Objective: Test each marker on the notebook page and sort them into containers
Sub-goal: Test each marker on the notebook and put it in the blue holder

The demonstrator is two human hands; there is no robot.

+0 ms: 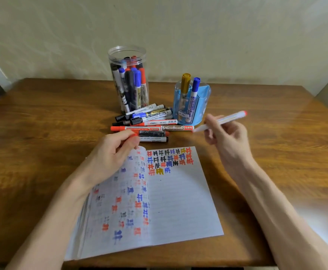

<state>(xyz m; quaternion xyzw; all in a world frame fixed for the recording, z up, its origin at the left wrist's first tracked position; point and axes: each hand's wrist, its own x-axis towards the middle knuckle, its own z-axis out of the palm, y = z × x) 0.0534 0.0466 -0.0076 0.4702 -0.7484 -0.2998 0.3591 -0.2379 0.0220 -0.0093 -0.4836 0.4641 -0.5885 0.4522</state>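
Wooden table (42,117) against cream wall (61,36).

Looking at a brown wood-grain table (42,133), a white lined notebook (178,201) covered in red, blue, black and yellow marks. Spotting a clear jar (128,78) showing blue, red and black caps, a light blue holder (191,106) sporting a gold cap and a blue one. Noticing a blurry white marker (220,121), red at the end.
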